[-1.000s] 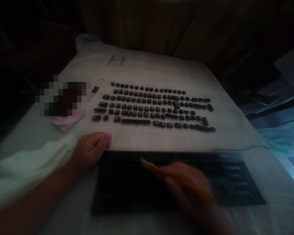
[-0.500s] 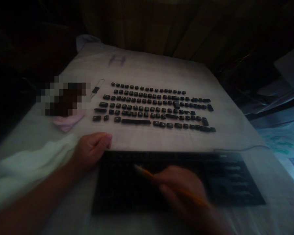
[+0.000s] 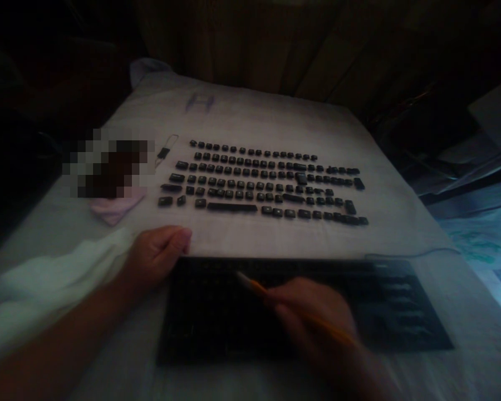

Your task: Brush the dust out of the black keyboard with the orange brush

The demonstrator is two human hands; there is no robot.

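A black keyboard base (image 3: 217,323) without its keycaps lies at the front of the cloth-covered surface. My right hand (image 3: 313,312) is closed around a thin orange-handled brush (image 3: 256,288), whose pale tip is over the upper left part of the base. At the base's upper left corner rests my left hand (image 3: 162,250), its fingers curled in; whether anything is inside them is hidden. Beyond the base, loose black keycaps (image 3: 250,171) lie in several rows, with a long space bar (image 3: 232,207) in the nearest row.
A pink cloth (image 3: 117,209) lies at the left beside a blurred-out patch. White fabric (image 3: 67,267) is near my left forearm. A small black item with a wire loop (image 3: 163,152) sits left of the keycaps. A cable (image 3: 417,254) runs off behind the base to the right.
My right hand has shifted slightly right and the brush tip has moved a little up and to the right over the base. My left hand has stayed in place.
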